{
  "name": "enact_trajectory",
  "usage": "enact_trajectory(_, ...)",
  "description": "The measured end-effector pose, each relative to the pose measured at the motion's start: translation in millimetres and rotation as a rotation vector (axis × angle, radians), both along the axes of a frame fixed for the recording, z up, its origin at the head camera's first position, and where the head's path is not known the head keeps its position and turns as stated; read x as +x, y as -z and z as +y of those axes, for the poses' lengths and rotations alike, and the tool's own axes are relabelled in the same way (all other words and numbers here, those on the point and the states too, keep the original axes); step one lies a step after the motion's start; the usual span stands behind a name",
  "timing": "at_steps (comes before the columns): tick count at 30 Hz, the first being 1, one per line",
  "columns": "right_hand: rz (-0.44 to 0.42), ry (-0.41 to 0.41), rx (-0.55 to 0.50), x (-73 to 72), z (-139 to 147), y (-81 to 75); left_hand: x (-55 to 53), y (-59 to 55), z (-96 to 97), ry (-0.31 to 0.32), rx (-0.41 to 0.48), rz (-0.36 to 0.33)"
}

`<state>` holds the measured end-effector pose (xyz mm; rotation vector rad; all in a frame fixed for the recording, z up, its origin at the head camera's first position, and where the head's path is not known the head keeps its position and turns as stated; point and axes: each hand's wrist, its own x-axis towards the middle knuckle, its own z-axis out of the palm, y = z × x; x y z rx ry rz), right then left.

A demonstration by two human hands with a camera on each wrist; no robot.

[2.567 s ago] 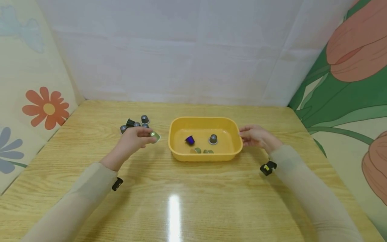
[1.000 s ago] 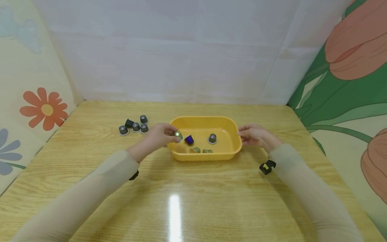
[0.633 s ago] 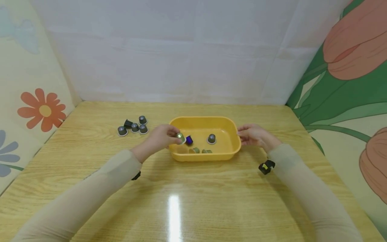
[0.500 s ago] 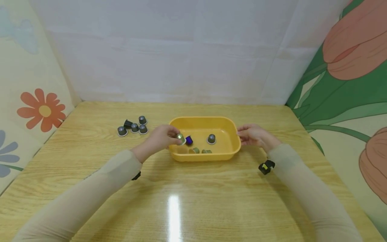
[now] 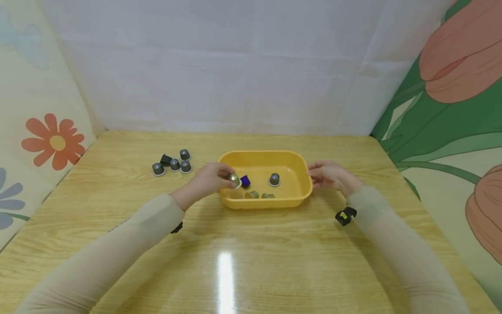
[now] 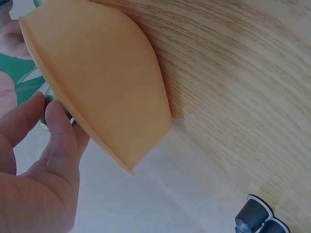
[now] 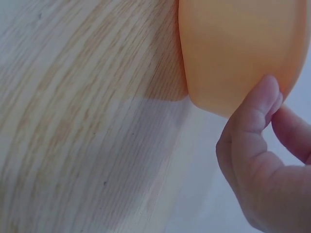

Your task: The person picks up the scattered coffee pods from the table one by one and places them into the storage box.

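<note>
having shifted from over the counter (image 5: 274,261), green capsule (image 5: 235,181) is now hanging above the yellow tray's (image 5: 266,203) left end; its carry looks nearly done, release not yet occurring. two other green capsules (image 5: 254,195) are lying along the near wall. left grip (image 5: 209,179) is pinching the held capsule at its fingertips, gap nearly closed. blue capsule (image 5: 245,181) is resting just beside; grey capsule (image 5: 274,179) is standing farther right. right grip (image 5: 329,176) is holding the right end, fingers bent. five dark capsules (image 5: 174,165) are sitting beyond left grip.
</note>
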<state>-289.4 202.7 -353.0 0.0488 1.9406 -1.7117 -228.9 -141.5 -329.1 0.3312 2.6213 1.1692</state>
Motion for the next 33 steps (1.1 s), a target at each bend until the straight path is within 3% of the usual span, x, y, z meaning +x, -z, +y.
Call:
enact_trajectory(7,-0.005,0.007,0.011,-0.8,-1.5,-0.3,0.3,-1.5,-0.5,0.002,-0.006,-0.016)
enact_trajectory(16,-0.009,0.010,0.000,-0.3,-1.7,-0.2,7.3,-2.5,-12.6,-0.007,0.077,-0.018)
enact_trajectory(33,-0.003,0.006,-0.014,0.3,-0.4,0.2,22.4,-5.9,-47.7,-0.139,0.151,0.014)
